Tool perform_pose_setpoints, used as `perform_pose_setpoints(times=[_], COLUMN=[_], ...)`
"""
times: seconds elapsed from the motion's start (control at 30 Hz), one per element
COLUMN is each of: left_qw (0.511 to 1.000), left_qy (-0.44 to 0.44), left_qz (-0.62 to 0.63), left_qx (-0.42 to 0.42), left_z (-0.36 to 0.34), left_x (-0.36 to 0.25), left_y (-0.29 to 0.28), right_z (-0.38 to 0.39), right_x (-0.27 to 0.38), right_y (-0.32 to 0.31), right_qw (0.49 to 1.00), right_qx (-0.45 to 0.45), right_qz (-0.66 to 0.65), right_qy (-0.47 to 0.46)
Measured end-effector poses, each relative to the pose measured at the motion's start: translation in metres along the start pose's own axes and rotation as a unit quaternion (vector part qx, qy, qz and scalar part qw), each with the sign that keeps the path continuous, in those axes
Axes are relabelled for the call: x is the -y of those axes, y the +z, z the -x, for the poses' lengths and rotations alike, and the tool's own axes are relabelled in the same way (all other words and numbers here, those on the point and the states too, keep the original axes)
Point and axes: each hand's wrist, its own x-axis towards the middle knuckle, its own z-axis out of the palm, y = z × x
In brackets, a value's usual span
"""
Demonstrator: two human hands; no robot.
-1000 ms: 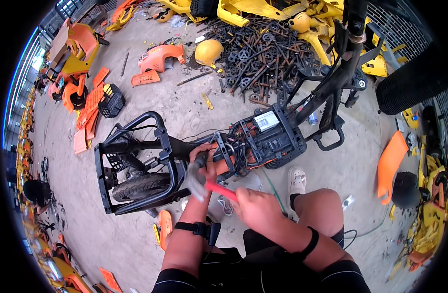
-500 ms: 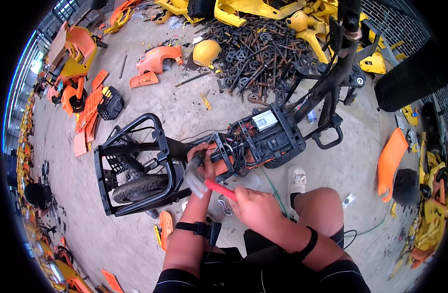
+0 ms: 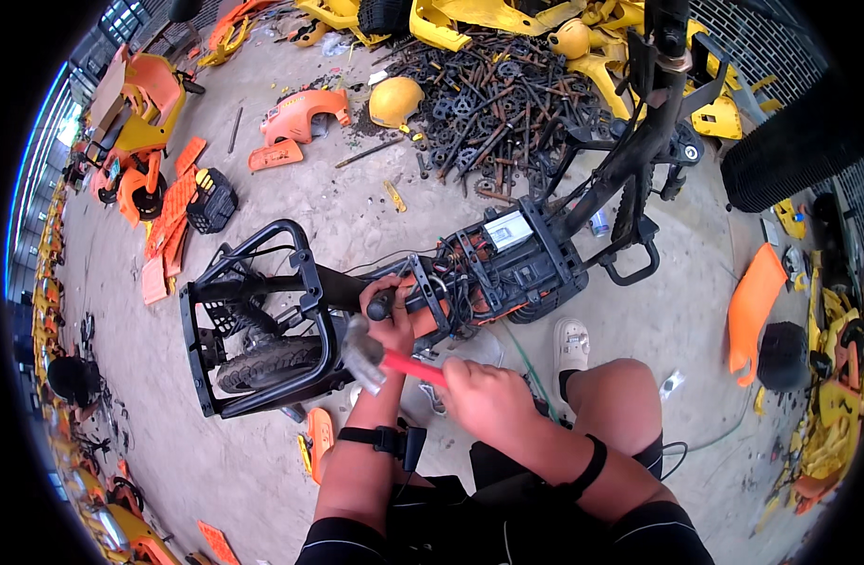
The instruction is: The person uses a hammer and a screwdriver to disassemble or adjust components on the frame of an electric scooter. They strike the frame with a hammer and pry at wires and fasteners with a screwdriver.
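My left hand (image 3: 392,331) is closed round a tool with a dark, rounded handle end (image 3: 380,304); its far end is hidden. The hand rests at the middle of a black vehicle frame (image 3: 333,286), beside an orange panel (image 3: 424,318). My right hand (image 3: 489,399) grips the red handle of a claw hammer (image 3: 361,354). The slightly blurred metal head hangs over my left wrist, just below the dark handle end and apart from it. Wires and a black box with a silver unit (image 3: 510,232) sit in the frame right of my left hand.
A rear wheel (image 3: 270,365) lies inside the frame's left end. Beyond the frame is a heap of rusty metal parts (image 3: 507,113) with a yellow round shell (image 3: 395,102). Orange panels (image 3: 173,217) lie at left, another orange panel (image 3: 756,306) at right. A green cord (image 3: 534,372) runs by my shoe (image 3: 571,347).
The hammer head has moved a little left and down, away from the dark handle end, which now shows more fully. My left hand stays about where it was.
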Motion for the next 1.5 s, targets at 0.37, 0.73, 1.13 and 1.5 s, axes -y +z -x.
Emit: perform_pose_setpoints(times=[0.37,0.73,1.13,1.5], left_qw=[1.000,0.988,1.000,1.000], left_qy=[-0.002,0.041,-0.012,0.020], left_qz=[-0.018,0.142,0.015,-0.009], left_qx=[0.007,-0.036,0.015,-0.016], left_z=[0.001,-0.003,0.003,0.001], left_x=[0.006,0.013,0.006,-0.007], left_y=[0.000,0.006,0.001,0.003], right_z=[0.003,-0.004,0.002,0.003], right_x=[0.011,0.002,0.006,-0.007], right_y=[-0.027,-0.008,-0.024,-0.008], right_qw=[0.990,1.000,0.981,0.999], right_qx=[-0.091,-0.007,-0.116,0.016], right_qz=[-0.079,-0.022,-0.114,-0.031], right_qy=[-0.070,0.019,-0.109,0.031])
